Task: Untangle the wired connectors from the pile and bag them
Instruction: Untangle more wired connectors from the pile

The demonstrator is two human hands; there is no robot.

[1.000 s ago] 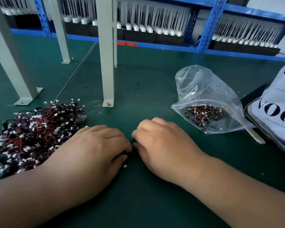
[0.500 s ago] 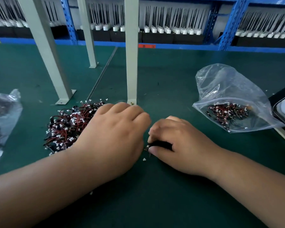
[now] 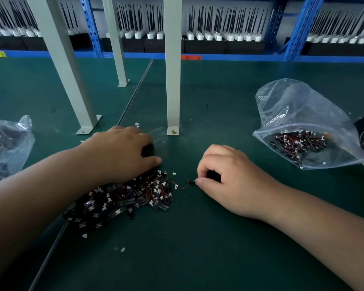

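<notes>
A dark green mat [image 3: 198, 259] covers the work table and fills most of the frame, with a thin metal seam [image 3: 135, 95] running diagonally from the upper centre down to the lower left. Across the top of the frame stands blue shelving [image 3: 298, 28] holding rows of black rods in white bases [image 3: 219, 28]. Three pale grey posts [image 3: 172, 66] rise from the mat in the upper left and centre. At the right edge lies a clear plastic bag [image 3: 298, 114] with bagged connectors inside; another crumpled bag [image 3: 8, 143] sits at the left edge. Left of centre the left hand [image 3: 118, 152] presses palm down, fingers loosely spread, on the pile of wired connectors [image 3: 124, 198], which lies on the mat below the hand and forearm. Just right of the pile, the right hand [image 3: 229, 177] pinches one connector's red wire [image 3: 182, 185] between thumb and forefinger, other fingers curled.
</notes>
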